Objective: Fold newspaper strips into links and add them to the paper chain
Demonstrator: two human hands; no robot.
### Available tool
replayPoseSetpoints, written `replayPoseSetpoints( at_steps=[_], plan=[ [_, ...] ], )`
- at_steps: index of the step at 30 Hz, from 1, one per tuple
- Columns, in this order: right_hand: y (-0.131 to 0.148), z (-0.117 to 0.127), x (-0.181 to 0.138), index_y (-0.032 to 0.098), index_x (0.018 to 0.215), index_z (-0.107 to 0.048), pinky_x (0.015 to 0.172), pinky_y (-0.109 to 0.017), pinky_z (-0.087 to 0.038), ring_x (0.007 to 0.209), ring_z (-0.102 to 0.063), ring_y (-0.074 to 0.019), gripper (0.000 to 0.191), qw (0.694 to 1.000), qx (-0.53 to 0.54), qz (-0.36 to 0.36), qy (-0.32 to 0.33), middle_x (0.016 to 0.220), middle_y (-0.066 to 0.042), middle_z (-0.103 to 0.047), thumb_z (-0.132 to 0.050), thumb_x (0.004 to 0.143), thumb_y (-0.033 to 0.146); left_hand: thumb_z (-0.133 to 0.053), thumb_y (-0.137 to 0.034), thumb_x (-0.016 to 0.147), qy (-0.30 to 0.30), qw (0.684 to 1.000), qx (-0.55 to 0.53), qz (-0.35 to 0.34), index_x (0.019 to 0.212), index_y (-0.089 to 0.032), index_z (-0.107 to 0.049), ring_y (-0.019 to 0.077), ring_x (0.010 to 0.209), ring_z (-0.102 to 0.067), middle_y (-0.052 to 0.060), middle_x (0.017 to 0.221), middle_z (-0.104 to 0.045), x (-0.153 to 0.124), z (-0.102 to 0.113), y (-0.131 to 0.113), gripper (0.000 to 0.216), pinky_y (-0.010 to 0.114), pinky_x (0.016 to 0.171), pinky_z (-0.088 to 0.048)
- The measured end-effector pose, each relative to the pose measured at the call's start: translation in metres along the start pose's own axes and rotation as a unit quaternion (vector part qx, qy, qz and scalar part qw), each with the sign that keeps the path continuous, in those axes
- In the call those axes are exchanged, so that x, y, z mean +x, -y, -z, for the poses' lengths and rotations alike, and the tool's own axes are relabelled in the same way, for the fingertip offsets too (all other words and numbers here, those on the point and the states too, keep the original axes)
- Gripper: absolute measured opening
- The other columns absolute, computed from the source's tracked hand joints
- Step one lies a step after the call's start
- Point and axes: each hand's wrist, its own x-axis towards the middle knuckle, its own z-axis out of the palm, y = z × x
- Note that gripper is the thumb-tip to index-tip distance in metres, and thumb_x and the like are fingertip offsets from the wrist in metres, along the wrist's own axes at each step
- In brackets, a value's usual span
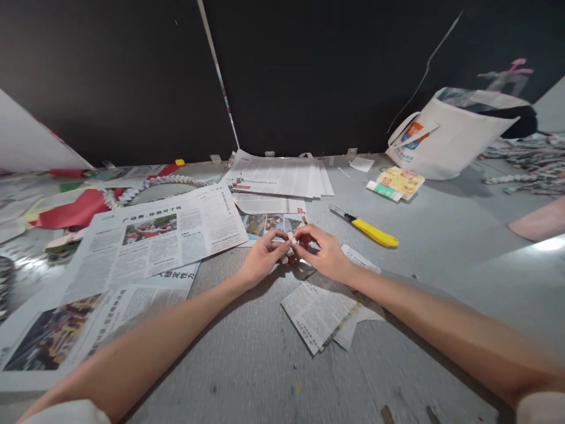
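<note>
Between my two hands, in the middle of the head view, is a small folded piece of paper [291,238], pale and partly covered by fingers. My left hand [265,254] pinches it from the left, thumb against fingertips. From the right, my right hand [324,250] grips it with thumb and forefinger. Just below the hands lie several cut newspaper pieces [315,309], overlapping on the grey tabletop [247,365]. A yellow utility knife [371,231] rests beyond my right hand, its blade end pointing up and left.
Newspaper sheets [168,229] spread over the left side, with a paper stack [278,176] at the back. A braided paper chain [163,181] and red paper [77,211] lie far left. At back right stand a white bag [454,138] and small yellow packet [401,181] before a black panel [309,76].
</note>
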Motion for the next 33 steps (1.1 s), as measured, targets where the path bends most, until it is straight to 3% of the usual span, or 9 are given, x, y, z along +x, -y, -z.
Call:
replayPoseSetpoints(
  at_steps=[6,11,14,17,19,21,27,33],
  plan=[
    [-0.004,0.001,0.005,0.025,0.107,-0.062,0.071,-0.032,-0.052,0.076,-0.06,-0.0176,0.026,0.988,0.077,-0.098,-0.089,0.086,-0.001,-0.063,-0.072,0.097,0.047,-0.075,-0.053,0.092,-0.01,0.999,0.01,-0.032,0.121,-0.022,-0.053,0.0162,0.075,-0.067,0.001,0.087,-0.067,-0.002,-0.006,0.002,0.047,0.029,0.067,-0.053],
    [-0.011,0.004,0.012,0.025,0.103,-0.059,0.064,-0.031,-0.049,0.071,-0.055,-0.0173,0.03,0.97,0.098,-0.134,-0.179,0.084,0.0,-0.059,-0.072,0.094,0.05,-0.077,-0.041,0.091,-0.019,0.991,0.093,-0.09,0.123,-0.021,-0.054,0.02,0.099,-0.066,0.014,0.125,-0.062,-0.006,-0.007,0.004,0.045,0.035,0.083,-0.058],
    [-0.018,0.004,0.013,0.026,0.105,-0.055,0.063,-0.032,-0.048,0.069,-0.054,-0.0178,0.028,0.966,0.102,-0.135,-0.193,0.085,-0.001,-0.058,-0.069,0.095,0.048,-0.08,-0.038,0.09,0.064,0.975,0.162,-0.139,0.134,-0.023,-0.057,0.026,0.118,-0.066,0.017,0.139,-0.059,-0.01,-0.006,-0.002,0.052,0.043,0.102,-0.056],
    [-0.021,0.004,0.014,0.026,0.105,-0.054,0.063,-0.033,-0.048,0.068,-0.054,-0.018,0.028,0.964,0.109,-0.137,-0.199,0.085,-0.001,-0.057,-0.068,0.095,0.048,-0.092,-0.042,0.079,0.219,0.924,0.233,-0.208,0.137,-0.028,-0.065,0.0341,0.144,-0.054,0.016,0.149,-0.061,-0.013,-0.006,-0.01,0.066,0.051,0.122,-0.042],
    [-0.022,0.004,0.014,0.026,0.104,-0.054,0.062,-0.032,-0.047,0.066,-0.053,-0.0173,0.028,0.961,0.121,-0.138,-0.205,0.083,0.0,-0.057,-0.069,0.094,0.047,-0.095,-0.044,0.074,0.295,0.889,0.27,-0.224,0.139,-0.032,-0.068,0.0347,0.148,-0.052,0.013,0.151,-0.064,-0.014,-0.006,-0.013,0.071,0.052,0.127,-0.036],
    [-0.021,0.004,0.014,0.026,0.103,-0.055,0.061,-0.032,-0.046,0.065,-0.053,-0.0167,0.027,0.96,0.13,-0.139,-0.205,0.083,0.0,-0.057,-0.07,0.093,0.046,-0.094,-0.042,0.077,0.327,0.868,0.301,-0.22,0.141,-0.036,-0.068,0.0339,0.15,-0.052,0.01,0.153,-0.064,-0.014,-0.007,-0.012,0.07,0.052,0.129,-0.034],
    [-0.019,0.003,0.015,0.025,0.102,-0.058,0.061,-0.032,-0.045,0.065,-0.053,-0.0163,0.025,0.956,0.147,-0.138,-0.215,0.08,0.001,-0.058,-0.071,0.092,0.043,-0.09,-0.034,0.083,0.317,0.865,0.327,-0.21,0.145,-0.038,-0.068,0.0323,0.152,-0.051,0.007,0.155,-0.062,-0.013,-0.009,-0.009,0.066,0.053,0.127,-0.039],
    [-0.021,0.003,0.014,0.025,0.102,-0.059,0.061,-0.032,-0.046,0.066,-0.054,-0.0164,0.023,0.959,0.135,-0.134,-0.212,0.083,0.0,-0.059,-0.071,0.094,0.043,-0.084,-0.027,0.089,0.287,0.87,0.306,-0.259,0.136,-0.034,-0.076,0.0291,0.145,-0.059,0.009,0.145,-0.07,-0.011,-0.009,-0.005,0.048,0.047,0.121,-0.049]
  ],
)
